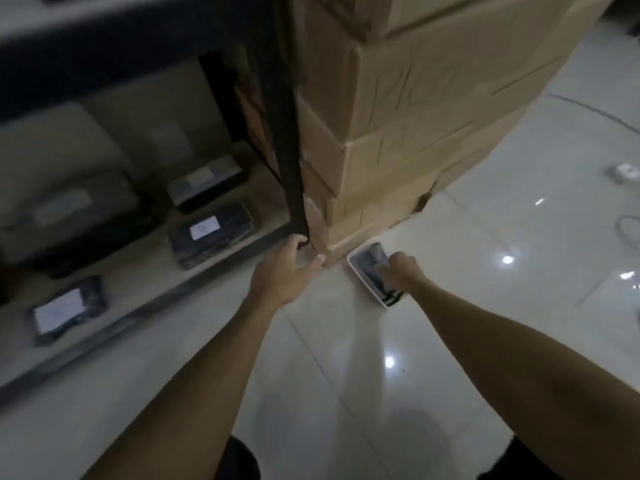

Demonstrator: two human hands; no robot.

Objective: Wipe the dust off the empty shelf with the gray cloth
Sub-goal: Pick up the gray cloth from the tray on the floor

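A gray cloth (372,265) lies in a small white tray (356,270) on the floor beside the stacked boxes. My right hand (401,271) reaches into the tray with its fingers on the cloth; blur hides whether they are curled round it. My left hand (284,268) is at the foot of the black shelf post (287,150), its thumb and fingers curled toward the post's base. The lowest shelf board (145,282) runs to the left, tan with a dark front rail.
Several dark flat packages with white labels (211,233) lie on the lowest shelf, with gray bags behind. A tall stack of cardboard boxes (415,116) stands right of the post. Glossy white floor tiles (485,306) spread right; a white object and a cable lie at the far right.
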